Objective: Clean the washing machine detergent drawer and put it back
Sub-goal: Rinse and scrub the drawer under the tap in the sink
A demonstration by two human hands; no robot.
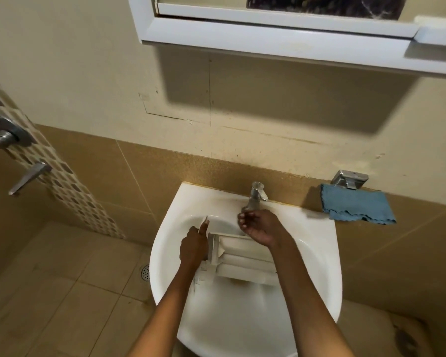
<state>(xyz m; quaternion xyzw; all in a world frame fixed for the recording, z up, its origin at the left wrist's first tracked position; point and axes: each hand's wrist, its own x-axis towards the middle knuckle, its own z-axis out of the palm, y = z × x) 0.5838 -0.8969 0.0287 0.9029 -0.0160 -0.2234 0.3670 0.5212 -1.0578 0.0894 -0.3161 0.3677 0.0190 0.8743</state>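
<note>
At far left, metal shower valve fittings [5, 132] are fixed to a patterned tile strip [70, 186], and a round floor drain [145, 272] sits in the tiled floor just beside the basin's left edge. The white wash basin [317, 266] is mounted against the tan tiled wall. Inside its bowl lies the detergent drawer [242, 258], white and compartmented, lengthwise across the bowl and tilted, its left end raised. The left hand [194, 247] is closed around that left end, thumb extended upward along the front panel; the fingers are wrapped behind and not fully visible. The right hand [259, 226] is held above the drawer's far right corner, directly below the spout of the chrome tap [255, 195], fingers loosely curled and spread, gripping nothing; whether it touches the drawer cannot be told. Whether water is running cannot be told either. On the wall to the right, a blue cloth [355, 206] hangs over a metal holder [349, 179]. Above, a white-framed mirror cabinet [268, 39] casts a shadow on the wall.
</note>
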